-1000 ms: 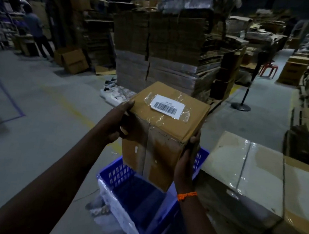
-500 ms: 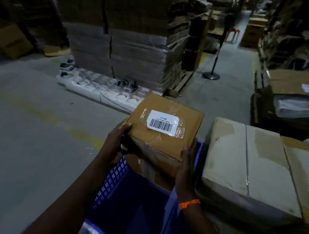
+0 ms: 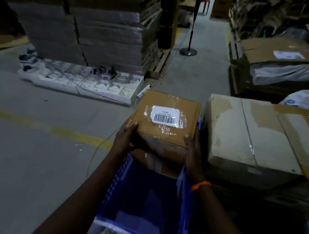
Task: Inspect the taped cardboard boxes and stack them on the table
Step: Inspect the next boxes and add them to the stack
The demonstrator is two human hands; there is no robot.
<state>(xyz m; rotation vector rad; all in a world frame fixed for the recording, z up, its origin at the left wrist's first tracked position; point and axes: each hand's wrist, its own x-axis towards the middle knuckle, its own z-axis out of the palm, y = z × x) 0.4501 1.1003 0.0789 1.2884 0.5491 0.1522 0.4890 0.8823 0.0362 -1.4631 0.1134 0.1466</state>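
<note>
A taped cardboard box, barcode label facing up, is clamped at its 2 near corners by the left hand and right hand. It is held over the far end of a blue crate, just beside a larger taped carton.

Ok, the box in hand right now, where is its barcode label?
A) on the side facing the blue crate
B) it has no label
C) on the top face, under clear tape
C: the white barcode label lies on the top face of the small box, under wrinkled clear tape, with the left hand and right hand gripping its near corners.
</note>
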